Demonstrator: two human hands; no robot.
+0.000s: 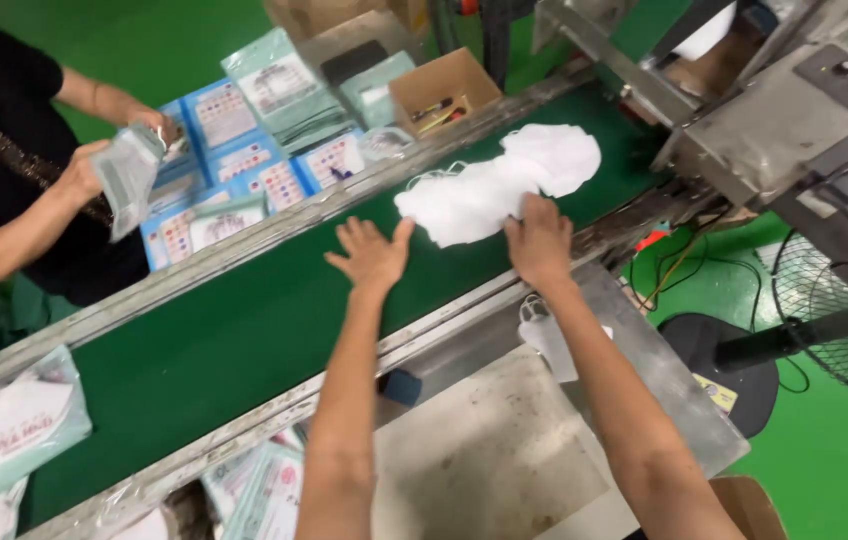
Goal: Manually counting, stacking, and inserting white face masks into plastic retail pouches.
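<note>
Head view: right hand (538, 240) on white masks (489, 190)

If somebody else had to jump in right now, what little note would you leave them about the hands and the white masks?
Left hand: open, fingers spread, flat over the green conveyor belt, holding nothing.
Right hand: pressed on the near edge of the heap of soft white face masks lying on the belt.
Done: masks are bunched together on the belt.
Left: none gathered up or packed yet.
Opposite, another person holds a clear packet.

Packing factory, conveyor belt (194, 340) (green), machine (794, 130)
</note>
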